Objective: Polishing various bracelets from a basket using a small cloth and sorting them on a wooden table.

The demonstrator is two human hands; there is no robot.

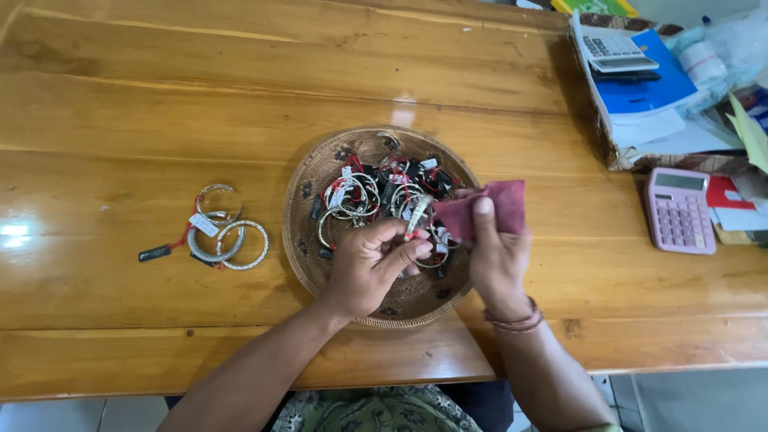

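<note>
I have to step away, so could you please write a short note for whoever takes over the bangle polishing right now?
Left hand: pinching a silver bangle over the woven basket.
Right hand: holding a dark red cloth against that bangle.
Done, apparently: three tagged bangles lie on the wooden table, left of the basket.
Left: the pile of tagged bangles in the basket, plus the one in hand.

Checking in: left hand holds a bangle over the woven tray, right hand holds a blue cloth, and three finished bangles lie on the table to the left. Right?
Not quite. In the head view the cloth in the right hand is dark red, not blue. The rest holds: the left hand pinches a bangle over the woven tray, and three bangles lie to the left.
</note>
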